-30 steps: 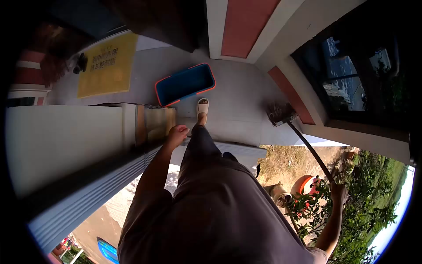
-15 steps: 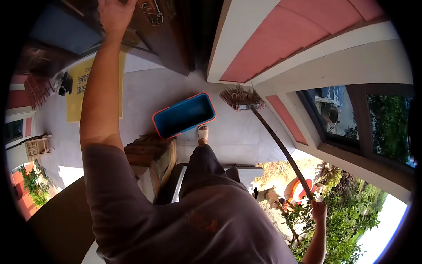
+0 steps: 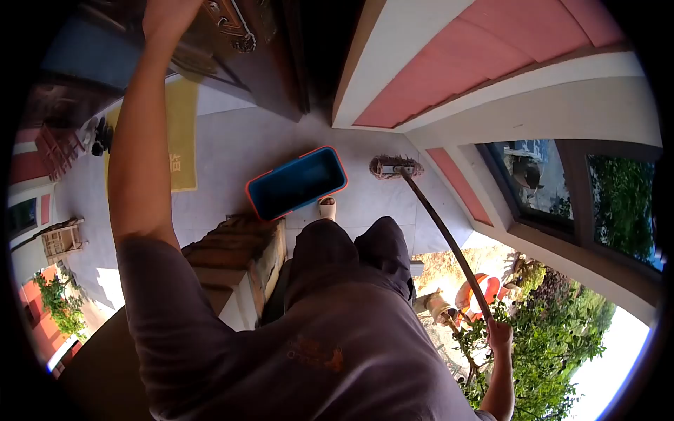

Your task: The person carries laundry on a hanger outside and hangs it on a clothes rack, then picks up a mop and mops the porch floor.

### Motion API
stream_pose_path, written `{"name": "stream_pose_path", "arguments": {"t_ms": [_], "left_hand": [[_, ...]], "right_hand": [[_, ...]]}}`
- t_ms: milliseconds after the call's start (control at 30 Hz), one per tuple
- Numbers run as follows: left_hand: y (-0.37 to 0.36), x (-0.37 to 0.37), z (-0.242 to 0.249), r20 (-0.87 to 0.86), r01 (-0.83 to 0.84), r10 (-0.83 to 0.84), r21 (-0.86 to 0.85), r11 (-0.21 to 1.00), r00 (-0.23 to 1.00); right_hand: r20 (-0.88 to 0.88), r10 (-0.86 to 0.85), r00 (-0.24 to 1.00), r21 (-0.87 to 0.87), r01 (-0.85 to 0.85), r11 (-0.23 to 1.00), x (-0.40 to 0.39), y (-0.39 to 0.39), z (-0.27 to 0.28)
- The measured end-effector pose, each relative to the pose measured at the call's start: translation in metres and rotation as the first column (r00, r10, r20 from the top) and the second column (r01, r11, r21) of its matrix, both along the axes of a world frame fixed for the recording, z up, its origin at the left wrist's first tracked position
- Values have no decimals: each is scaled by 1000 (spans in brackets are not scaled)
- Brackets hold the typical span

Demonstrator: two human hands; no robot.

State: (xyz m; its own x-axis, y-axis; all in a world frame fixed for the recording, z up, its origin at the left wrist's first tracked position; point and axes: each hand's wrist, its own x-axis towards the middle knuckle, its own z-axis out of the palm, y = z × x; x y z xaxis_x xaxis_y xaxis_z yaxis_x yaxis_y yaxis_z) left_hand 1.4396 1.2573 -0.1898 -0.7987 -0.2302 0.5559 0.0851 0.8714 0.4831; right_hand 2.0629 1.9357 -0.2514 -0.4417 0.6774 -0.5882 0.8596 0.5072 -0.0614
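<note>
My right hand, low on the right, is closed round the upper end of a long mop handle. The mop slants away from me, its wide fringed head on the grey tiled floor close to the wall. My left arm reaches up to the top edge of the view. There my left hand is against or close to a dark carved wooden door; its fingers are cut off by the frame. A rectangular blue bucket with an orange rim stands on the floor just in front of my foot, left of the mop head.
A rough stone or wood-faced step lies to my left, beside the bucket. The yellow mat is partly behind my left arm. Pink-and-white wall and a window rise on the right. Leafy plants grow behind my right hand.
The mop head has shifted slightly right and its strands have bunched up. My right hand moved a little left, the left hand further up out of view. My second knee has come forward.
</note>
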Motion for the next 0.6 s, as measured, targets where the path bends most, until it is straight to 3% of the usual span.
{"name": "stream_pose_path", "arguments": {"t_ms": [100, 133, 200, 333, 400, 433, 467, 600], "left_hand": [[-61, -12, -24, 91, -9, 13, -47, 999, 996], [-63, 3, -25, 11, 9, -10, 28, 1000, 1000], [-80, 24, -20, 60, 143, -160, 222, 965, 985], [-100, 74, -9, 69, -95, 71, 469, 878, 995], [-102, 101, -8, -14, -153, 183, 486, 861, 983], [-130, 109, -16, 32, -118, 120, 552, 826, 992], [-116, 116, -11, -84, -88, 212, 720, 688, 974], [-182, 147, -24, -75, -153, 305, 737, 659, 949]], "right_hand": [[11, 36, 999, -29, -36, 999, -7, -2, -7], [29, 54, 998, -44, -52, 998, -10, -2, -8], [11, 51, 999, -85, -50, 995, -25, -11, -2], [9, 50, 999, -172, -48, 984, -60, -28, 9], [16, 50, 999, -255, -44, 966, -67, -23, 3], [99, 22, 995, -239, 2, 971, -87, -37, 10], [83, 7, 997, -272, 16, 962, -102, -47, 9], [44, -102, 994, -488, 110, 866, -162, -76, -18]]}}
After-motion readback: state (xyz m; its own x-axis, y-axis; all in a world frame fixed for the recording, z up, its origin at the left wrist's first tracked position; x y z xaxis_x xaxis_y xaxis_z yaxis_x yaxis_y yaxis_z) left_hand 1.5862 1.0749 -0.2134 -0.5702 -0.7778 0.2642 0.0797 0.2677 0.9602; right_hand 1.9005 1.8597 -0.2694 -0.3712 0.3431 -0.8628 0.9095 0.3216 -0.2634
